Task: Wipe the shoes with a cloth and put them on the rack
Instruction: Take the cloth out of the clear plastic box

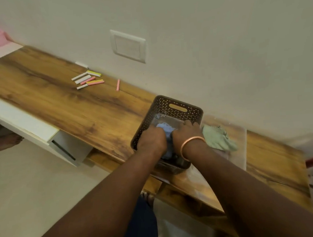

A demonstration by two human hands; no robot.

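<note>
Left hand [151,140]: inside the basket, fingers curled into the blue cloth [167,130].
Right hand [187,132]: close beside it, gripping the same cloth.
Basket [158,103]: brown, on my desk [56,92].
Green cloth [217,138]: just right of the basket.
Chalk sticks [89,79]: farther left, near the wall.
</note>
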